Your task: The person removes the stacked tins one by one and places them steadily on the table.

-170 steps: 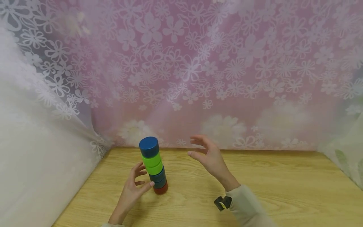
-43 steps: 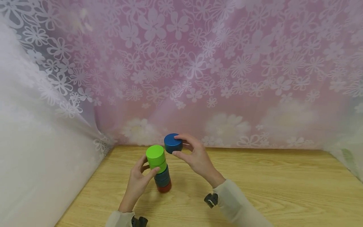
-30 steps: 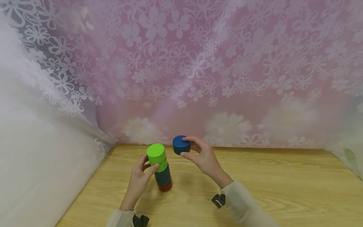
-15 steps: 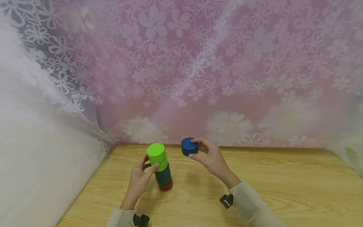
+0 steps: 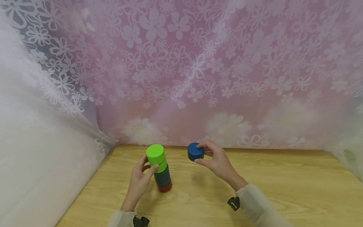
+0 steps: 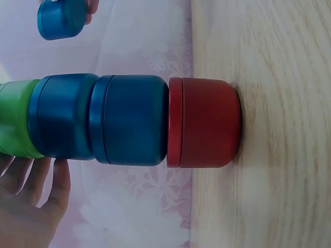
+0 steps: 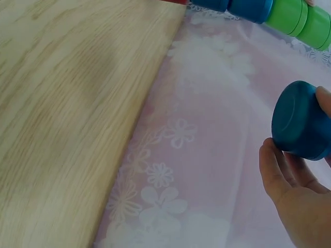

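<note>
A stack of small round lidded tins stands on the table: a red tin at the bottom, two blue tins above it, and two green tins on top. My left hand grips the stack at the green tins, thumb in front and fingers behind. To the right of the stack, my right hand pinches another blue tin between thumb and fingers, up off the table. In the right wrist view its rounded underside faces the camera, apart from the wood.
The wooden table runs to a pink flowered curtain at the back. A white cloth hangs along the left side. A black wrist camera sits by the right sleeve.
The blue tin that topped the stack is now in my right hand, carried off rightward and lately a little lower. My left hand has moved up to hold the green tins.
</note>
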### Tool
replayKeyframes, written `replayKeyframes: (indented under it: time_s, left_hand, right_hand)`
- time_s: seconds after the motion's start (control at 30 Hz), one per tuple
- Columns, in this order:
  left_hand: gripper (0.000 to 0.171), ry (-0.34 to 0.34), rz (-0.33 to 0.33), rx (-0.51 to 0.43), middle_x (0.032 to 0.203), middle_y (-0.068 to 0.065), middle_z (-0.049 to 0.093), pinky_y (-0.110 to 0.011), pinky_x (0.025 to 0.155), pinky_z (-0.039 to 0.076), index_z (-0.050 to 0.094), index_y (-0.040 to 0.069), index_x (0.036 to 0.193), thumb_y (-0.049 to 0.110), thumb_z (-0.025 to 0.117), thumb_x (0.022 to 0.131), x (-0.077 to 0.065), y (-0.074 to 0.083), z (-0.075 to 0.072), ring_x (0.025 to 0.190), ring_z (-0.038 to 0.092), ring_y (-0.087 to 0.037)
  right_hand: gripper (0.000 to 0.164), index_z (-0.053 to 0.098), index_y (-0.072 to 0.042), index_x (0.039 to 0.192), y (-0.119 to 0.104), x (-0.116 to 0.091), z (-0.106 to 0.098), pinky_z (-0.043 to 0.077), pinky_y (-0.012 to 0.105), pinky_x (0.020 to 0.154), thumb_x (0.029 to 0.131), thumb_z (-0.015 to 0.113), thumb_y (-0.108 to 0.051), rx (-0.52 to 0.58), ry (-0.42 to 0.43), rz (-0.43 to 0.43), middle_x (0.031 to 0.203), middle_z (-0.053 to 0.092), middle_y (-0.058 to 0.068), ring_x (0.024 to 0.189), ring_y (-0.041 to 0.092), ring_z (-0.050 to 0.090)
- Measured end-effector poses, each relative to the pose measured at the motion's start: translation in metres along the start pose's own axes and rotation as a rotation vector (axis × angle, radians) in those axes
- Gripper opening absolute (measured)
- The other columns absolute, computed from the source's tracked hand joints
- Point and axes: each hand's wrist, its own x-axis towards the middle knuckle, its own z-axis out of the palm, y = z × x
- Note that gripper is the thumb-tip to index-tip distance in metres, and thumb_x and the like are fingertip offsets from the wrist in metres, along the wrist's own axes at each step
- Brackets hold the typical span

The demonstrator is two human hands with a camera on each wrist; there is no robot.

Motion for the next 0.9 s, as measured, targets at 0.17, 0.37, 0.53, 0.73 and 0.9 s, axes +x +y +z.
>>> replayKeyframes:
  time_s: [0.17, 0.37, 0.53, 0.73, 0.9]
  left_hand:
    - [0.054, 0.004, 0.001, 0.004, 0.123, -0.019, 0.065, -0.028, 0.088, 0.053, 0.051, -0.010, 0.141, -0.004, 0.071, 0.092, -0.001, 0.000, -0.001, 0.112, 0.057, -0.011]
    - [0.054, -0.003, 0.003, -0.002, 0.123, -0.019, 0.064, -0.027, 0.089, 0.052, 0.050, -0.009, 0.142, -0.004, 0.071, 0.092, -0.002, -0.001, -0.001, 0.112, 0.056, -0.007]
    - [0.054, -0.004, 0.003, -0.015, 0.123, -0.019, 0.064, -0.026, 0.089, 0.052, 0.051, -0.009, 0.142, -0.004, 0.071, 0.092, -0.002, -0.001, 0.000, 0.113, 0.056, -0.006]
    - [0.054, -0.004, -0.009, -0.023, 0.124, -0.019, 0.063, -0.026, 0.090, 0.052, 0.050, -0.008, 0.143, -0.004, 0.071, 0.092, -0.002, -0.001, 0.000, 0.113, 0.056, -0.007]
    - [0.053, -0.006, -0.017, -0.021, 0.125, -0.020, 0.063, -0.027, 0.090, 0.052, 0.050, -0.008, 0.143, -0.003, 0.070, 0.093, -0.001, 0.001, -0.001, 0.113, 0.056, -0.009]
  right_hand:
    - [0.038, 0.065, 0.000, 0.115, 0.004, -0.005, 0.000, 0.054, 0.046, 0.096, 0.082, 0.082, 0.006, -0.031, -0.006, 0.001, 0.127, 0.060, 0.022, 0.114, 0.040, 0.063]
    - [0.039, 0.065, -0.001, 0.113, 0.012, -0.009, -0.002, 0.055, 0.048, 0.094, 0.080, 0.084, 0.006, -0.074, -0.021, 0.020, 0.127, 0.059, 0.022, 0.111, 0.042, 0.064]
    - [0.038, 0.064, -0.002, 0.111, 0.017, -0.012, -0.004, 0.055, 0.050, 0.092, 0.079, 0.084, 0.006, -0.097, -0.036, 0.029, 0.125, 0.061, 0.023, 0.109, 0.042, 0.065]
    - [0.037, 0.064, -0.001, 0.110, 0.022, -0.015, -0.006, 0.056, 0.049, 0.090, 0.080, 0.084, 0.005, -0.115, -0.078, 0.032, 0.122, 0.062, 0.023, 0.104, 0.040, 0.067]
    - [0.036, 0.064, -0.001, 0.109, 0.027, -0.016, -0.006, 0.057, 0.049, 0.088, 0.079, 0.084, 0.005, -0.128, -0.103, 0.045, 0.120, 0.062, 0.021, 0.101, 0.040, 0.067]
